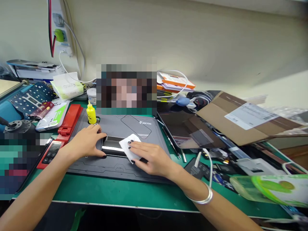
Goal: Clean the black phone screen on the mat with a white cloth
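A dark, glossy phone (112,149) lies flat on a grey work mat (110,125), a bright band of light reflected across it. My left hand (87,141) steadies its left end, with the thumb on the near edge and a finger on the far edge. With my right hand (154,156) I press a folded white wipe (127,144) onto the phone's right part, which the wipe and fingers hide. Behind my left hand, a yellow dropper bottle (91,114) stands upright at the mat's far left.
A red hinged tool (68,123) lies left of the mat. Rightward are pens (171,141), a large dark screen (190,128), an opened cardboard box (247,118), a white cable (211,166) and a green-and-white packet (276,189). A blurred patch covers the mat's far side.
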{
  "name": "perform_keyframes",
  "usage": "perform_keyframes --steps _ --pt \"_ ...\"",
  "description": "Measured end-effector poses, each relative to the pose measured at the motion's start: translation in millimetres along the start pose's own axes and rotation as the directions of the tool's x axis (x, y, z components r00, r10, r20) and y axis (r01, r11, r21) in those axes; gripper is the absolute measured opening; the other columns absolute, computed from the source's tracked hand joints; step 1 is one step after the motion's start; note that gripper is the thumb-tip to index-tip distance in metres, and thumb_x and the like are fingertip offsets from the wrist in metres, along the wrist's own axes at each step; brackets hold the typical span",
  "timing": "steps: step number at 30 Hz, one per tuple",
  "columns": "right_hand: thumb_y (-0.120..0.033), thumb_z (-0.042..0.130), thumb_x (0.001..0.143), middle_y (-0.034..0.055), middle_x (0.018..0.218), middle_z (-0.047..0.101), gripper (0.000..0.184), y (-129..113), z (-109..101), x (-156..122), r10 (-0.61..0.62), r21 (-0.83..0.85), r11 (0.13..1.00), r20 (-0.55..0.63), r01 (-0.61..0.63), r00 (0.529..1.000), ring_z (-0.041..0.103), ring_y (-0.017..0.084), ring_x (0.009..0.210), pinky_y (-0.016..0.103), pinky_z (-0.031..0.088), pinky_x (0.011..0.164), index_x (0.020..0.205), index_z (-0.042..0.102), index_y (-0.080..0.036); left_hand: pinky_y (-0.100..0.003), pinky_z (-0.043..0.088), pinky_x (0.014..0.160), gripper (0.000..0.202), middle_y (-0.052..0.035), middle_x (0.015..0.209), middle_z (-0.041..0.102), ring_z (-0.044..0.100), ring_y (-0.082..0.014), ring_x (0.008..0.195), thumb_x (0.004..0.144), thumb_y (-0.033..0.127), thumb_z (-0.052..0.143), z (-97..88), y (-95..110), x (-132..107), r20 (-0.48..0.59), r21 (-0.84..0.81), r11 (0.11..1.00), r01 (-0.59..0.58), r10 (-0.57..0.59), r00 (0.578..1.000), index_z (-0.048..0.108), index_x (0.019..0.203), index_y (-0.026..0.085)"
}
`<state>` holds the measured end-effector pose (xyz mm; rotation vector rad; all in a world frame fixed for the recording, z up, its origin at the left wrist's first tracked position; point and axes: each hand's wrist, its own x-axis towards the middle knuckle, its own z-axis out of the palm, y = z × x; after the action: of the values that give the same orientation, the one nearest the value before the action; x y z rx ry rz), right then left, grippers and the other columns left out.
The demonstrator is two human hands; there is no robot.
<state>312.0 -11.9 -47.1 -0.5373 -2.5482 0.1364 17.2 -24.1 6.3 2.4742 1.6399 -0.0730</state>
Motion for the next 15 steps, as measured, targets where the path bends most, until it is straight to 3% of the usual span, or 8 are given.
perform_keyframes --steps 4,11,15 --pt "-0.026 0.059 0.092 0.0100 0.122 0.072 0.024 -8 2 2 -0.065 0.053 0.997 0.021 0.064 0.998 0.068 0.023 0.113 0.037 0.056 0.102 0.111 0.071 -0.018 -0.041 0.047 0.095 0.064 -0.0119 0.122 0.057 0.054 -0.0318 0.114 0.070 0.054 0.079 1.9 -3 1 0.010 0.029 1.000 -0.007 0.007 1.000 0.066 0.124 0.023" --pt "-0.022 0.058 0.091 0.0106 0.118 0.073 0.024 17 -2 -1 0.038 -0.115 0.993 -0.001 -0.038 0.999 0.070 0.025 0.111 0.038 0.060 0.093 0.109 0.072 -0.018 -0.040 0.047 0.094 0.066 -0.0124 0.127 0.055 0.052 -0.0326 0.117 0.072 0.059 0.074 1.8 -8 3 0.032 0.060 0.998 -0.031 0.029 0.999 0.064 0.127 0.025" --pt "-0.023 0.059 0.090 0.0143 0.115 0.074 0.023 16 -3 -1 -0.017 -0.152 0.988 -0.021 0.013 1.000 0.071 0.027 0.108 0.040 0.061 0.091 0.106 0.073 -0.013 -0.039 0.047 0.093 0.067 -0.0115 0.127 0.054 0.052 -0.0327 0.118 0.071 0.059 0.074 -1.1 -8 4 0.038 0.040 0.999 -0.029 0.028 0.999 0.064 0.128 0.026"
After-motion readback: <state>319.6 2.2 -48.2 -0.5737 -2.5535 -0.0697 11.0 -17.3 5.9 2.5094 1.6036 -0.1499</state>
